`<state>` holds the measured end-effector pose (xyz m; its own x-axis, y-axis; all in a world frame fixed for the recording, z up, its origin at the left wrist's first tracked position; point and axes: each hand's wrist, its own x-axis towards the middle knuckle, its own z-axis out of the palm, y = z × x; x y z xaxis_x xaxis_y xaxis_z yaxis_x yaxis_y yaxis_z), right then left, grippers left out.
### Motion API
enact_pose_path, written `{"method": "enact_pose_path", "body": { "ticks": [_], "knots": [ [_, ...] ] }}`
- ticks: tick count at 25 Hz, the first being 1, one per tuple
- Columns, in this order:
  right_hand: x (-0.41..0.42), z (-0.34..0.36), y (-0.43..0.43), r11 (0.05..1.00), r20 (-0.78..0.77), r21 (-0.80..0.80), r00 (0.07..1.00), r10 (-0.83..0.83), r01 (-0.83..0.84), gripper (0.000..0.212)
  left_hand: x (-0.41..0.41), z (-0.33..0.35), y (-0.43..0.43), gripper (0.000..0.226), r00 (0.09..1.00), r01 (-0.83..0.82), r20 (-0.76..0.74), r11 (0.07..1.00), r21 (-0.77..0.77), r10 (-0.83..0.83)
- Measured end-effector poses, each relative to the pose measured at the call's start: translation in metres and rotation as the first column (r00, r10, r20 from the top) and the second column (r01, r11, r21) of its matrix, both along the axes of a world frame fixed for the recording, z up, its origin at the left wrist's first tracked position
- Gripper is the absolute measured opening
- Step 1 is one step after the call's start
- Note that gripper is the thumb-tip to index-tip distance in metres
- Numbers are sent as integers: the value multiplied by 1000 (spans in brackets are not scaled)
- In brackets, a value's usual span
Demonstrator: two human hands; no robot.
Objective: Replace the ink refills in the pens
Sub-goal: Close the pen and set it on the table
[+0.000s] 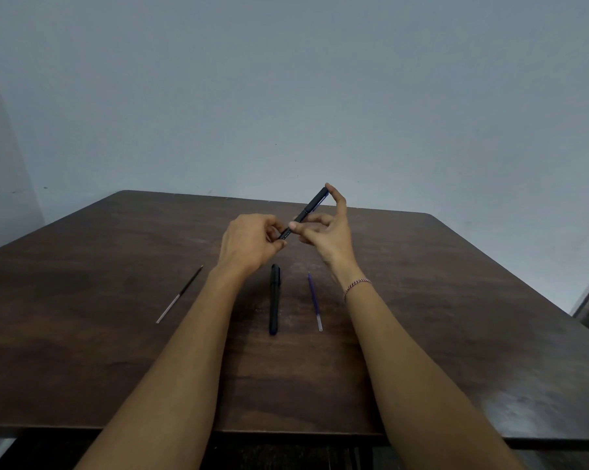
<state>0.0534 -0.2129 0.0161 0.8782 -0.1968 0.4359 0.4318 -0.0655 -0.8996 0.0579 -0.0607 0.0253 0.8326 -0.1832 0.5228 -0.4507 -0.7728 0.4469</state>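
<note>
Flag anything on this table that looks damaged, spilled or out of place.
Nothing stands out. The left hand and right hand hold one pen over the table. A second pen lies between a black refill and a blue refill, none touching; no spill or break shows.

Held pen [308, 208]: lower end buried in left grip [249, 242]; frame edges crop the rest.
Its fingers [272, 232] curl over their own tips. Barrel print too small to read. Bottom edge cuts left forearm [171, 385] and right forearm [418, 385]; surface [455, 300] runs off left and right edges.
</note>
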Motion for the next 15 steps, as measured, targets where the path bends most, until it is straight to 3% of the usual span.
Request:
{"method": "enact_pose_path", "body": {
  "ticks": [5,9,15],
  "knots": [
    [3,-4,7,998,6,-17,998,-67,67,100,-1,-2,-6,22,999,45,7,999,-30,-45],
    [4,2,5,997,19,72,1000,15,-16,92,0,0,-9,26,999,39,7,996,-74,-39],
    [4,5,-6,996,-15,71,998,59,-58,88,-5,3,-16,26,999,51,1,993,-106,-51]
  ]
}}
